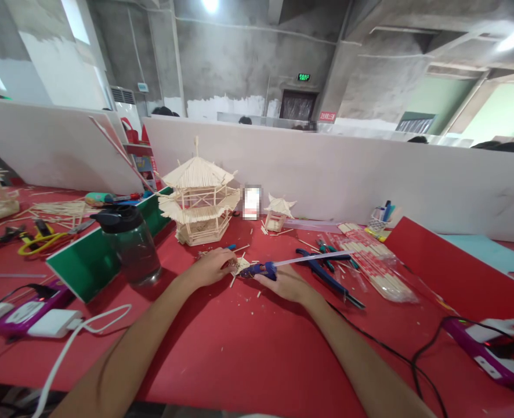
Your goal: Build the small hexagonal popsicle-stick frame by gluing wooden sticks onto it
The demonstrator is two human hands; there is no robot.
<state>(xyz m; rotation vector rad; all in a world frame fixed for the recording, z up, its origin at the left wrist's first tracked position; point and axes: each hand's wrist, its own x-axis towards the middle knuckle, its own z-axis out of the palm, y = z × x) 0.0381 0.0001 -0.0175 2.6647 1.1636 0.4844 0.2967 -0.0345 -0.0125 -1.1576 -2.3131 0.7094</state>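
Observation:
In my right hand (283, 283) is a blue hot glue gun (259, 269), a long clear glue stick (313, 258) poking out of its back end. Its nozzle points left, at a small piece made of wooden sticks (242, 266). My left hand (216, 267) has its fingers curled on that piece from the left; the fingertips partly cover it. Behind my hands stands a two-tiered pavilion of wooden sticks (202, 200). A smaller stick pavilion (278, 212) is to its right, by the white partition.
Blue-handled pliers (326, 273) and bagged wooden sticks (376, 261) lie at right. A dark water bottle (130, 247) stands at left by a green divider (83, 264). Purple power strips (487, 354) with cords sit at both sides. Stick scraps dot the red table (239, 360).

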